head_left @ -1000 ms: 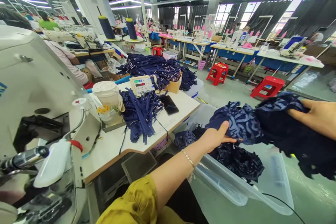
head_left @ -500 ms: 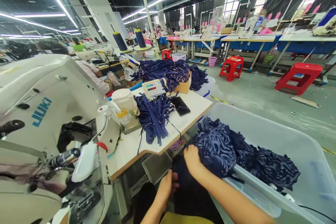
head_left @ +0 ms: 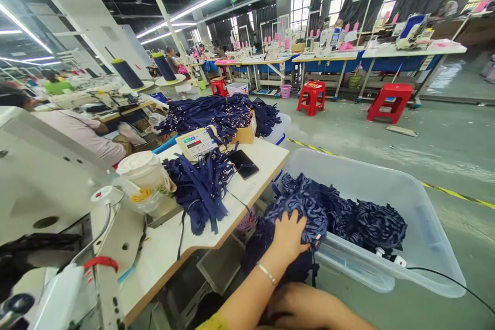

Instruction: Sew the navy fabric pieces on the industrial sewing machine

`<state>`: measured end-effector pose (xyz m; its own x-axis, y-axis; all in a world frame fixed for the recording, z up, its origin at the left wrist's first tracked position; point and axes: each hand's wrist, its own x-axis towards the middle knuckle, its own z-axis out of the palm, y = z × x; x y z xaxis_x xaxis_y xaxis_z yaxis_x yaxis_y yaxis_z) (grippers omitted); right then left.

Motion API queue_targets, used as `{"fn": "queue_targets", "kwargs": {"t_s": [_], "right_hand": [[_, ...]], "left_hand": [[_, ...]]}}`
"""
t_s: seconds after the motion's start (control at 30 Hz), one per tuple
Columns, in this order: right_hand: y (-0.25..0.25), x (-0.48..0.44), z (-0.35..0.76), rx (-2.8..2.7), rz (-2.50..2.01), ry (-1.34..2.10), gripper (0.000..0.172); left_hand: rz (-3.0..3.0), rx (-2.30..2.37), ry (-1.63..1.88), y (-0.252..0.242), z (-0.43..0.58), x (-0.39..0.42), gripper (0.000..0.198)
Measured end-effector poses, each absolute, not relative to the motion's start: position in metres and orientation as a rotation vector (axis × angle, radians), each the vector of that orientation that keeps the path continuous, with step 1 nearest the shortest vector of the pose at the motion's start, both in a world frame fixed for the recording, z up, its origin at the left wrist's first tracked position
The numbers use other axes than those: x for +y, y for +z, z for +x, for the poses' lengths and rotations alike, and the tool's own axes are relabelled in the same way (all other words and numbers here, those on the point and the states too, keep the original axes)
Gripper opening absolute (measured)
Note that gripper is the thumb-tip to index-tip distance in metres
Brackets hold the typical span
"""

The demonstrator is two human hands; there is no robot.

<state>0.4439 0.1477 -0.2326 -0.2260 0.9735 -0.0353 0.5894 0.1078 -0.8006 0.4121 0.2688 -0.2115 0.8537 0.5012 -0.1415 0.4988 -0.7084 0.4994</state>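
Note:
My left hand (head_left: 288, 234), with a bracelet at the wrist, lies on top of a bundle of navy patterned fabric (head_left: 309, 211) with its fingers spread. That bundle hangs over the near edge of a clear plastic bin (head_left: 433, 227). Below the left forearm, my right hand (head_left: 286, 301) is low over my lap. Its fingers are hidden behind the left arm and dark cloth. More ruffled navy pieces (head_left: 381, 224) lie inside the bin.
Left of the bin, a white sewing table (head_left: 266, 157) holds navy straps (head_left: 201, 191), a phone (head_left: 244, 164), a control panel (head_left: 196, 143) and a lidded cup (head_left: 143, 175). A sewing machine (head_left: 42, 175) fills the left side. Red stools (head_left: 311, 98) stand on the floor beyond.
My view has turned to the right. My left hand has moved up and over onto the patterned fabric. My right hand has left the fabric and dropped beneath the left forearm.

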Motion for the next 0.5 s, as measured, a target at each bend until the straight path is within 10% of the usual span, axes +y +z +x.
{"fn": "queue_targets", "kwargs": {"t_s": [0.2,0.5], "right_hand": [[-0.246,0.122,0.58,-1.234,-1.818,0.826,0.043],[-0.291,0.206,0.576,-0.968,-1.856,0.609,0.034]], "left_hand": [[2.51,1.008,-0.084,-0.24,0.341,0.304,0.056],[2.526,1.22,-0.194,-0.257,0.326,0.309,0.062]]}}
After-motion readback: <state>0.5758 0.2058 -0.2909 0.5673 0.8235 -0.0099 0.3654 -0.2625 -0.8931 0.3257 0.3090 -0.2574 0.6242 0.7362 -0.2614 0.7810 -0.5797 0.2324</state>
